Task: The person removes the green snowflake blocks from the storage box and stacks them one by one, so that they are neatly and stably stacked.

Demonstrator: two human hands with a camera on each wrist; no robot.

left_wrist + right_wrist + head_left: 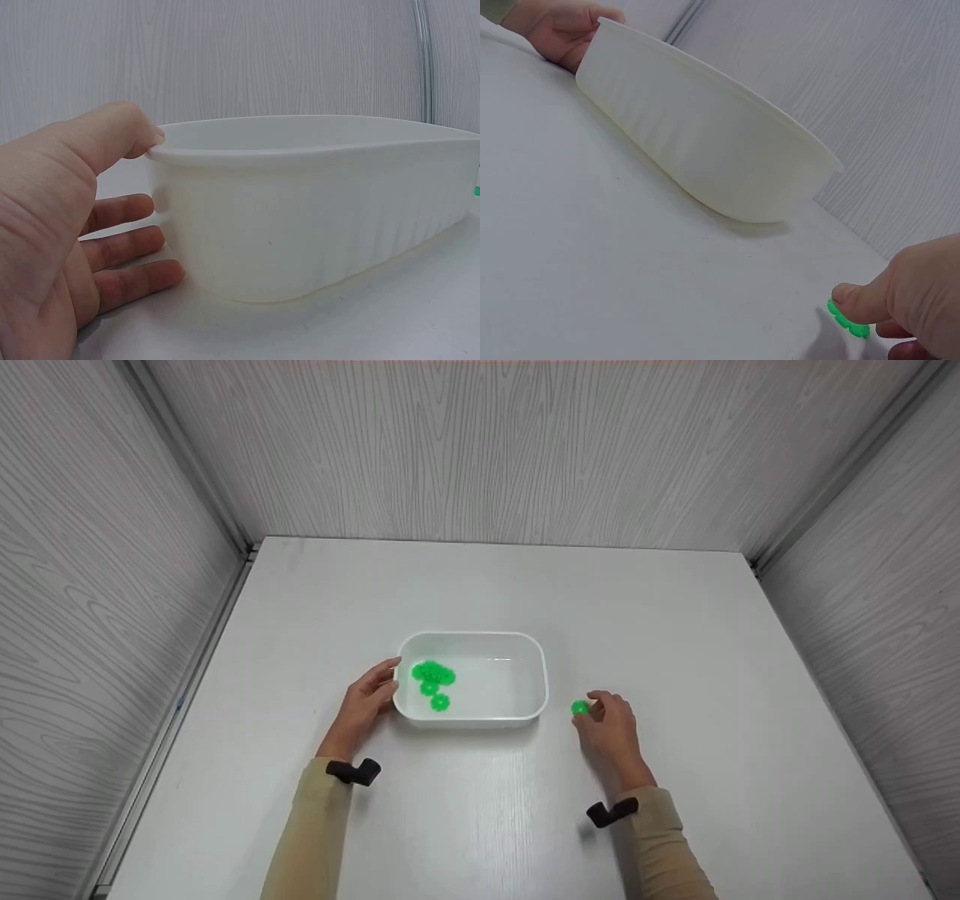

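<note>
A white plastic bin [499, 723] stands on the table, with several green flower-shaped pieces [433, 673] gathered in its left part. At the bin's left end my left hand [367, 701] rests with its thumb on the rim and fairly straight fingers against the outer wall, as the left wrist view [71, 225] shows. To the right of the bin, my right hand [611, 727] pinches a single green flower-shaped piece [579, 707] between thumb and fingers, close to the tabletop. In the right wrist view the thumb partly covers this green piece [847, 322].
The white tabletop [465, 825] is bounded by grey wood-grain panels at the back [480, 457], left and right. A black wrist camera [352, 772] is strapped on each forearm.
</note>
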